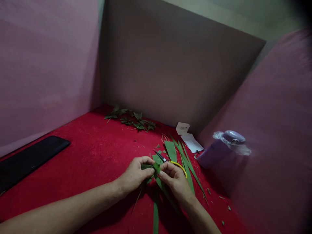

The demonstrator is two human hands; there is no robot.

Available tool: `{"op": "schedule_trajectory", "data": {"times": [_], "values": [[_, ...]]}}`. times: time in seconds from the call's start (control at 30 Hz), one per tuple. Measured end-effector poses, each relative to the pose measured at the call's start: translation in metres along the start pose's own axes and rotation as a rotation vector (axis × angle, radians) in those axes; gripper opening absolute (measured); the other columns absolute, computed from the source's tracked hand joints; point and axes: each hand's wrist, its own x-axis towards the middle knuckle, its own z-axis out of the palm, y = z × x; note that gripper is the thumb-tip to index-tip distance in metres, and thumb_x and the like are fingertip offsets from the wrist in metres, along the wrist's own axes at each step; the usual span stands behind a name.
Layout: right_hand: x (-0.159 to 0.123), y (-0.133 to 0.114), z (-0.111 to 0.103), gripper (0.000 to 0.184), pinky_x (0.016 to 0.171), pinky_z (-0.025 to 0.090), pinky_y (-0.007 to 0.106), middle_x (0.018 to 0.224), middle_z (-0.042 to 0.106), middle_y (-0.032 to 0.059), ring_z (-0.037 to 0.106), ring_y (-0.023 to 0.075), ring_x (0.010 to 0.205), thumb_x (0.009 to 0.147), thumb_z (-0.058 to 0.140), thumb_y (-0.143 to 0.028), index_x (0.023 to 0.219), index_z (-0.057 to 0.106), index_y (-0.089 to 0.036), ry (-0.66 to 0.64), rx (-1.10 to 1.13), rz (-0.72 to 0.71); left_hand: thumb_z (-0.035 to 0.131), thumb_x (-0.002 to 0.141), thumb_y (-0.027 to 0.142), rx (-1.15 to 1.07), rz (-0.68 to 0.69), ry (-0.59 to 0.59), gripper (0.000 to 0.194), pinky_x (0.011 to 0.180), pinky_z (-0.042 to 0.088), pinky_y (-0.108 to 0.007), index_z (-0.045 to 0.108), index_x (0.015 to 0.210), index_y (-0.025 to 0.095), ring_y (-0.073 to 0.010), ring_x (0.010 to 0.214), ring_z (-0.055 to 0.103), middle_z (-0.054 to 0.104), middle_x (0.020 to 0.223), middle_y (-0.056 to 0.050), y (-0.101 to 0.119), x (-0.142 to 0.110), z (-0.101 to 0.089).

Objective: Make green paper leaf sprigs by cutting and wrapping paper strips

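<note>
Both hands [136,171] [175,179] (nearly closed) pinch green leaf [157,168]; red cloth [97,152] spreads left to wall [48,71].

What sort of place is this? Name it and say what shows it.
Probably an indoor corner used for handwork: a red surface between pink walls, with scissors and green leaf pieces lying on it.
</note>
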Motion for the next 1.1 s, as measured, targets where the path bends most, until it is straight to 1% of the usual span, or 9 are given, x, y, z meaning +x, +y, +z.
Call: {"op": "schedule_trajectory", "data": {"times": [0.13, 0.27, 0.4, 0.47, 0.57, 0.67, 0.8, 0.93, 1.1], "values": [[0.0, -0.001, -0.001, 0.033, 0.047, 0.024, 0.02, 0.053, 0.043, -0.0069, 0.033, 0.007, 0.047, 0.064, 0.072, -0.042, 0.064, 0.051, -0.017, -0.008, -0.021, -0.001, 0.061, 0.061, 0.021, 0.002, 0.012, 0.025, 0.012, 0.049, 0.03, -0.021, 0.057, 0.07, 0.015, -0.0078, 0.048, 0.041, 0.049, 0.053, 0.006, 0.002, -0.002, 0.001], [0.0, -0.003, -0.003, 0.032, 0.047, 0.024, 0.02, 0.052, 0.043, -0.0071, 0.033, 0.007, 0.048, 0.066, 0.071, -0.041, 0.064, 0.05, -0.017, -0.013, -0.044, -0.007, 0.061, 0.062, 0.017, 0.02, 0.018, 0.062, 0.009, 0.049, 0.03, -0.021, 0.057, 0.069, 0.015, -0.0077, 0.048, 0.04, 0.049, 0.052, 0.006, 0.002, -0.001, 0.0], [-0.002, -0.005, -0.004, 0.033, 0.047, 0.024, 0.021, 0.053, 0.043, -0.0069, 0.033, 0.0071, 0.048, 0.065, 0.071, -0.042, 0.063, 0.05, -0.017, -0.011, -0.064, -0.005, 0.063, 0.062, 0.02, 0.014, -0.023, 0.065, 0.021, 0.052, 0.034, -0.023, 0.061, 0.082, 0.013, -0.0091, 0.052, 0.045, 0.056, 0.061, 0.003, 0.001, 0.0, 0.0], [-0.002, -0.006, -0.004, 0.033, 0.047, 0.024, 0.021, 0.054, 0.043, -0.0067, 0.033, 0.0072, 0.049, 0.066, 0.07, -0.043, 0.064, 0.05, -0.017, -0.01, -0.07, -0.005, 0.063, 0.063, 0.021, 0.013, -0.051, 0.043, 0.023, 0.051, 0.033, -0.023, 0.061, 0.084, 0.012, -0.0091, 0.052, 0.044, 0.056, 0.061, 0.003, 0.001, -0.001, 0.0], [-0.002, -0.005, -0.005, 0.033, 0.046, 0.023, 0.021, 0.052, 0.041, -0.0072, 0.032, 0.007, 0.047, 0.066, 0.07, -0.043, 0.065, 0.049, -0.017, -0.021, -0.077, -0.001, 0.061, 0.063, 0.023, 0.003, -0.051, 0.008, 0.016, 0.047, 0.029, -0.022, 0.059, 0.075, 0.013, -0.0075, 0.047, 0.039, 0.049, 0.052, 0.006, 0.001, -0.002, 0.0], [-0.001, -0.004, -0.006, 0.034, 0.044, 0.021, 0.02, 0.05, 0.04, -0.008, 0.03, 0.0065, 0.045, 0.065, 0.07, -0.044, 0.064, 0.048, -0.018, -0.033, -0.083, 0.004, 0.06, 0.064, 0.024, -0.011, -0.035, 0.002, 0.014, 0.045, 0.026, -0.021, 0.055, 0.073, 0.015, -0.0063, 0.044, 0.036, 0.046, 0.05, 0.008, 0.001, -0.002, 0.0], [0.0, -0.005, -0.008, 0.034, 0.044, 0.02, 0.02, 0.049, 0.039, -0.0082, 0.029, 0.0063, 0.044, 0.065, 0.069, -0.044, 0.064, 0.048, -0.018, -0.041, -0.094, 0.002, 0.061, 0.062, 0.024, -0.014, -0.023, 0.03, 0.016, 0.046, 0.028, -0.02, 0.053, 0.072, 0.016, -0.0061, 0.046, 0.037, 0.046, 0.052, 0.008, -0.001, -0.001, 0.0], [0.0, -0.005, -0.011, 0.034, 0.043, 0.02, 0.021, 0.049, 0.04, -0.0081, 0.03, 0.0065, 0.044, 0.066, 0.069, -0.045, 0.065, 0.048, -0.018, -0.056, -0.098, 0.01, 0.061, 0.061, 0.024, -0.008, -0.044, 0.049, 0.017, 0.046, 0.03, -0.02, 0.051, 0.072, 0.016, -0.0064, 0.046, 0.038, 0.046, 0.052, 0.008, -0.001, -0.001, 0.0], [0.0, -0.003, -0.011, 0.034, 0.047, 0.024, 0.021, 0.055, 0.043, -0.0064, 0.033, 0.007, 0.048, 0.069, 0.067, -0.047, 0.07, 0.054, -0.016, -0.07, -0.107, 0.002, 0.061, 0.06, 0.024, 0.007, -0.03, 0.047, 0.016, 0.047, 0.032, -0.021, 0.049, 0.067, 0.016, -0.0068, 0.046, 0.04, 0.047, 0.053, 0.007, -0.001, -0.001, 0.0]]}}
